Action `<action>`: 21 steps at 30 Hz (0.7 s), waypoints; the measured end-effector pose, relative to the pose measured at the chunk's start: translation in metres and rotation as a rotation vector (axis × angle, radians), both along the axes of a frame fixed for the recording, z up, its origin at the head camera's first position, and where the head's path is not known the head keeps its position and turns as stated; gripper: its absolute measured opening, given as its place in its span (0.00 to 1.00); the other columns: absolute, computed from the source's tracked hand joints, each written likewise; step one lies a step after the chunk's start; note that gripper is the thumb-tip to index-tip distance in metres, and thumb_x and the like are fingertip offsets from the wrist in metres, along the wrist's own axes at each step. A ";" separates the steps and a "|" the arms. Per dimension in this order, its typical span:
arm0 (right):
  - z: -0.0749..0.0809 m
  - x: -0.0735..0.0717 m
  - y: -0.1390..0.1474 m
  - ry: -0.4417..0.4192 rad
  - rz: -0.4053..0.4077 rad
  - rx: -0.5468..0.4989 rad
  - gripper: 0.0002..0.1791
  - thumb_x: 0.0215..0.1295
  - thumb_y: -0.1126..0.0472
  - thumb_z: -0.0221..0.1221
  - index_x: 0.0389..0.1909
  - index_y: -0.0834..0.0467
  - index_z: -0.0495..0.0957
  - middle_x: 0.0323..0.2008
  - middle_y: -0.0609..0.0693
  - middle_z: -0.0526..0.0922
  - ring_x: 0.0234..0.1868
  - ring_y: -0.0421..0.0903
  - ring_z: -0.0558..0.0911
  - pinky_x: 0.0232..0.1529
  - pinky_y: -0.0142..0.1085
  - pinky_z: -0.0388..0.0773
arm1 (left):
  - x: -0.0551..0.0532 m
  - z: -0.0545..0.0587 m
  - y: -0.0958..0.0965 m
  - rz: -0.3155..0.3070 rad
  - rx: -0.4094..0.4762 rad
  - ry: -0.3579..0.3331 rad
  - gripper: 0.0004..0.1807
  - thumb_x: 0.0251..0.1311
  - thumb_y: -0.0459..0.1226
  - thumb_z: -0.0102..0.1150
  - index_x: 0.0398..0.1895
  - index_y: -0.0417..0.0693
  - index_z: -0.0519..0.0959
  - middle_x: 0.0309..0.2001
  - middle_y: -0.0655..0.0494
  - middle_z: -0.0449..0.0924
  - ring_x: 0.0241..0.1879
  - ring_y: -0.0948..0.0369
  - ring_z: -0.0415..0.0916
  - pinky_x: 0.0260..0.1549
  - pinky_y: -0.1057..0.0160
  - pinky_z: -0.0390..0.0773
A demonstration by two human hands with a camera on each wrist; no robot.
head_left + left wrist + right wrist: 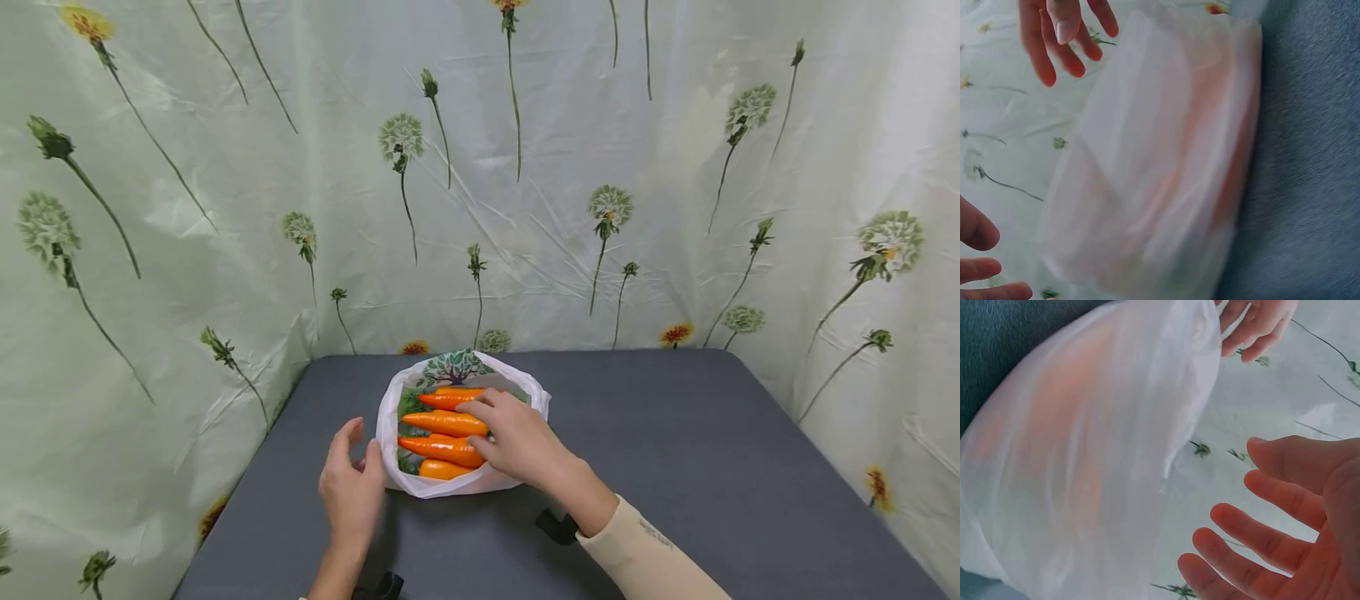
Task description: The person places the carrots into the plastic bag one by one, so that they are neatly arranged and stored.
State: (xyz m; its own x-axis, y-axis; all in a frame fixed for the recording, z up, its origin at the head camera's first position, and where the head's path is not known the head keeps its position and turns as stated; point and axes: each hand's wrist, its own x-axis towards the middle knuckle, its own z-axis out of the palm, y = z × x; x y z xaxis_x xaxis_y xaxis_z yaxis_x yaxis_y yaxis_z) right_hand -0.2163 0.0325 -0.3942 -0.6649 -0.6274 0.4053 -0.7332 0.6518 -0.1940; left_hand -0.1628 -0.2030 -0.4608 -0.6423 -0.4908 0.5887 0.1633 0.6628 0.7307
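Note:
A white plastic bag [387, 433] with a leafy tree print stands open-topped on the dark table, several orange carrots [446, 422] lying in it. Green tops show among the carrots at the bag's left side. Over the bag's right part hovers my right hand [521, 442], thumb and fingers spread with nothing between them in the right wrist view. My left hand [352, 487] is just left of the bag, its thumb beside the rim and its fingers loosely bent, holding nothing. Through the thin bag wall [1147, 156] the orange of the carrots shows in the left wrist view.
The dark grey table [675, 467] extends to both sides of the bag. Behind it hangs a pale curtain [555, 242] printed with dandelions, which also runs along the left and right sides. A black strap [557, 527] is at my right wrist.

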 end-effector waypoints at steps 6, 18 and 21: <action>0.012 0.007 0.019 0.038 -0.022 -0.064 0.25 0.54 0.51 0.62 0.55 0.44 0.72 0.47 0.41 0.71 0.40 0.37 0.71 0.33 0.32 0.75 | 0.004 0.020 -0.008 -0.035 -0.184 0.095 0.21 0.55 0.36 0.57 0.54 0.49 0.74 0.51 0.53 0.74 0.46 0.58 0.73 0.31 0.56 0.78; 0.004 0.021 0.092 0.085 -0.215 -0.079 0.34 0.54 0.48 0.62 0.63 0.38 0.62 0.59 0.46 0.66 0.58 0.45 0.65 0.38 0.44 0.77 | 0.024 0.042 -0.028 -0.171 -0.610 -0.022 0.41 0.48 0.45 0.63 0.68 0.57 0.58 0.66 0.50 0.57 0.65 0.47 0.52 0.50 0.41 0.64; -0.002 0.022 0.112 0.083 -0.242 -0.072 0.36 0.55 0.47 0.61 0.65 0.37 0.58 0.62 0.48 0.63 0.61 0.48 0.62 0.41 0.49 0.74 | 0.030 0.038 -0.040 -0.160 -0.652 -0.082 0.45 0.46 0.48 0.65 0.69 0.58 0.55 0.69 0.48 0.49 0.67 0.45 0.42 0.52 0.36 0.57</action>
State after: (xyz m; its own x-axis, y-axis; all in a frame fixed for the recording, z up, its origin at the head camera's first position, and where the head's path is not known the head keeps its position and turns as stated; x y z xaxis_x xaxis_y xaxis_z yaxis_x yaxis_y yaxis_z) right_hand -0.1940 0.1449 -0.3963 -0.7550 -0.4216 0.5023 -0.5726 0.7971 -0.1917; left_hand -0.1327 -0.2428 -0.4229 -0.7329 0.0536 0.6783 0.2572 0.9447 0.2034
